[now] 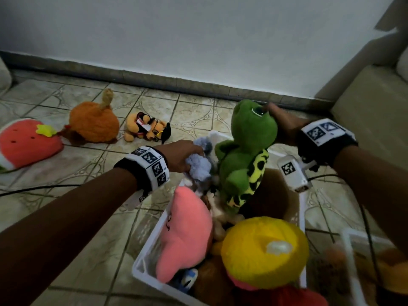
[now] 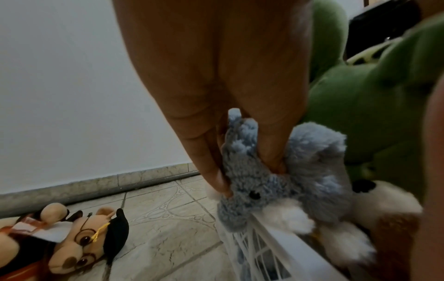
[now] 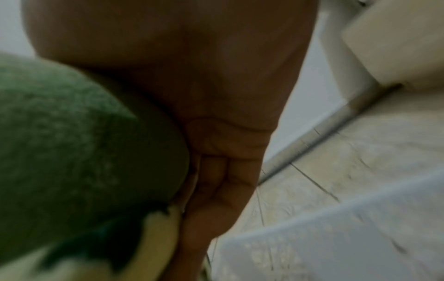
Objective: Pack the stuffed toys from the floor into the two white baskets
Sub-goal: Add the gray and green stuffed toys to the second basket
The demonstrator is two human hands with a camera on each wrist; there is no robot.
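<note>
Nearest to us, a white basket [image 1: 145, 250] sits on the tiled floor [image 1: 92, 217], already crowded with a yellow toy [image 1: 262, 250] and a pink toy [image 1: 185, 235]. A second white basket [image 1: 351, 261] shows at the lower right edge.

Just beyond, at the first basket's far end, our left hand [image 1: 178, 155] has its grip clamped on a small grey-blue toy [image 2: 288, 178], fingers [image 2: 271, 148] dug into its fur as it lies over the rim. Our right hand [image 1: 284, 124] holds a green turtle toy [image 1: 245, 151] by the head, upright above the basket; the fingers wrap behind the head, so how tightly they close we cannot tell.

To do this step well, we judge it best to press the grey-blue toy down into a gap first, then lower the turtle beside it, shell flat, so nothing springs back out.

Farther off, still on the floor, lie a bear in a black cap [image 1: 148, 129], an orange toy [image 1: 95, 122] and a strawberry toy [image 1: 26, 142].
</note>
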